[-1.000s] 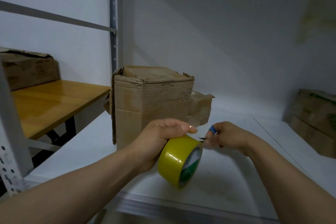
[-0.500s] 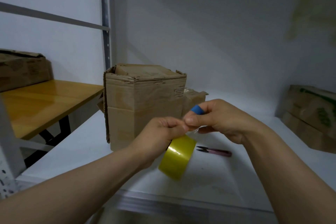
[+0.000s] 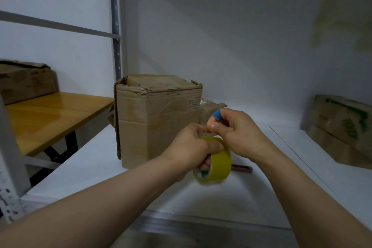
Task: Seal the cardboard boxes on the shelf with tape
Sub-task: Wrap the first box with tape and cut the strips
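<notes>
A worn cardboard box (image 3: 159, 115) stands upright on the white shelf (image 3: 261, 187), its top flaps torn and roughly folded down. In front of it my left hand (image 3: 191, 147) grips a yellow tape roll (image 3: 218, 164), fingers through its core. My right hand (image 3: 235, 129), with a blue cap on one fingertip, pinches at the top of the roll, where the tape end seems to be. A smaller crumpled box (image 3: 209, 108) peeks out behind the big one.
Small snips with a dark red handle (image 3: 242, 168) lie on the shelf just behind the roll. More cardboard boxes (image 3: 340, 127) sit at the far right. A wooden table (image 3: 50, 115) with a box (image 3: 26, 80) stands left, beyond the shelf post (image 3: 115, 32).
My right hand put the snips down on the shelf and came to the roll, then settled pinching at its top. My left hand turned the roll so its yellow face shows.
</notes>
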### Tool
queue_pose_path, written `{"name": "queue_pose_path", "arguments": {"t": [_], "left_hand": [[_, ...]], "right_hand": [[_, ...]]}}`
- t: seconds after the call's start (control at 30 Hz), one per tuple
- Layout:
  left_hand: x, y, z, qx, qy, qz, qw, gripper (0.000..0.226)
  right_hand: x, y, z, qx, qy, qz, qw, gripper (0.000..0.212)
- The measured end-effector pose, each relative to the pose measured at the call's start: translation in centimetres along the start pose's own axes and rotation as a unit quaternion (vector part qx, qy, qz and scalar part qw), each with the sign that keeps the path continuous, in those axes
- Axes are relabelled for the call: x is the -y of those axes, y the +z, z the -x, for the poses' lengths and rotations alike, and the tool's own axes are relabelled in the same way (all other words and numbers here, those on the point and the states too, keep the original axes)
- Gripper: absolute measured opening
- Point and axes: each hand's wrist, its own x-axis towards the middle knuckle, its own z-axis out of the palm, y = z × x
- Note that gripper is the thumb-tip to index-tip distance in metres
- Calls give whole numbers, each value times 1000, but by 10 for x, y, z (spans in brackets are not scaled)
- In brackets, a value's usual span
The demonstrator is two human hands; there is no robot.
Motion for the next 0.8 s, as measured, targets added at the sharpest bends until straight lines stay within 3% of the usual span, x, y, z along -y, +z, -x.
{"name": "queue_pose_path", "arguments": {"t": [0.13,0.23,0.6,0.8], "left_hand": [[5,5,-6,-93,22,-146,985,73],[6,-1,-8,-114,19,-116,986,112],[8,-3,-3,-166,63,-129,976,74],[5,-1,1,-156,78,-64,983,89]], "right_hand": [[4,-3,3,-31,-2,3,1000,14],[5,-9,4,-45,17,-50,998,11],[4,-15,5,-30,79,-203,975,11],[-2,-17,0,-27,120,-249,961,14]]}}
